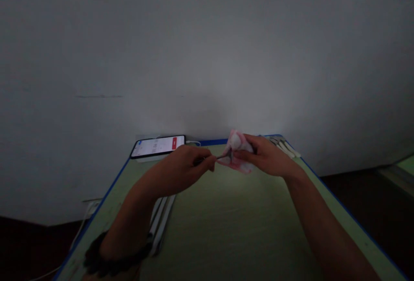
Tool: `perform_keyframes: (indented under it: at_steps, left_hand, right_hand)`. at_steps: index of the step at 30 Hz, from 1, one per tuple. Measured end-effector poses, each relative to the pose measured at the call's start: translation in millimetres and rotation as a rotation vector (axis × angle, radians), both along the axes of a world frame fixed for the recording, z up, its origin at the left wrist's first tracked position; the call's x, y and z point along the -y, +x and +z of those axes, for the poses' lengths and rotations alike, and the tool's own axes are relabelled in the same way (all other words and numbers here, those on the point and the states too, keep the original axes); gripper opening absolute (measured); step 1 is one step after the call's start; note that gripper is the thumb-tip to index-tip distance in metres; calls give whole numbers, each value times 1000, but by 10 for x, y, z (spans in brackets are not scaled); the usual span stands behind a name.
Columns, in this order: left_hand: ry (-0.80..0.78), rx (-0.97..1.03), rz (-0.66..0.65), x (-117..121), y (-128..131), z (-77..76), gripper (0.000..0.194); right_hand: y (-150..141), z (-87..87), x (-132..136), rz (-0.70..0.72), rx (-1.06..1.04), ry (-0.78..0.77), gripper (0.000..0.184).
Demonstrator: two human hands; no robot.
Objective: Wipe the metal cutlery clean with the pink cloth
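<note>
Above the far half of the table, my left hand (190, 166) pinches a thin metal utensil (223, 156). Its neck points right, and its far end disappears into a pink and white cloth (237, 143), so I cannot tell its exact kind. My right hand (263, 153) is closed on that cloth, thumb pressed toward the utensil. At the back right corner, just beyond my right hand, lie several utensils with pale handles (287, 148). Long pale strips (163, 216) lie on the table, partly hidden under my left forearm.
A phone (158, 146) with a lit screen rests at the back left corner, a white cable (194, 142) running from it. The light green table (233, 225) has a blue edge and stands against a grey wall (207, 56). Another cable hangs at the left.
</note>
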State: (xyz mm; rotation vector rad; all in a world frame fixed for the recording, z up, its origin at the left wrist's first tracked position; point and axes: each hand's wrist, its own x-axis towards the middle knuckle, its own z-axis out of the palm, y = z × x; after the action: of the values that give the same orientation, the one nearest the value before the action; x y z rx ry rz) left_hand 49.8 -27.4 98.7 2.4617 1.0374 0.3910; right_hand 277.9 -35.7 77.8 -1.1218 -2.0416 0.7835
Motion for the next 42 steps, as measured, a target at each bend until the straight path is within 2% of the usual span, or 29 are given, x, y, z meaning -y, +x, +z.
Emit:
perform_keyframes:
  at_steps: [3, 8, 11, 16, 19, 23, 28, 33, 35, 38, 42]
  left_hand:
    - [4, 61, -2, 7, 17, 22, 35]
    - [31, 122, 52, 23, 83, 31, 33]
    - [104, 100, 80, 38, 166, -15, 32]
    - [223, 53, 127, 46, 284, -142, 34]
    - [249, 20, 132, 39, 282, -166, 34]
    - [221, 7, 104, 30, 227, -130, 33]
    - [157, 2, 35, 18, 130, -85, 34]
    - [55, -28, -31, 10, 27, -35, 36]
    - [35, -16, -40, 9, 8, -5, 36]
    - [51, 38, 1, 10, 12, 30, 35]
    - [73, 147, 67, 21, 80, 18, 36]
  right_hand:
    - [-73, -13, 0, -110, -128, 46, 24]
    - [-323, -152, -43, -331, -555, 70, 30]
    - [-465, -258, -77, -373, -743, 39, 30]
    - [-520, -344, -121, -354, -868, -40, 28]
    - [-430, -315, -128, -267, -817, -97, 25]
    - [-251, -232, -114, -176, -601, -117, 24]
    - [-79, -123, -68, -44, -341, -67, 24]
    - [33, -11, 4, 3, 14, 40, 23]
    - [39, 21, 25, -1, 75, 83, 21]
    - [-36, 33, 31, -99, -32, 151, 21]
    - [-265, -34, 8, -333, -378, 229, 24]
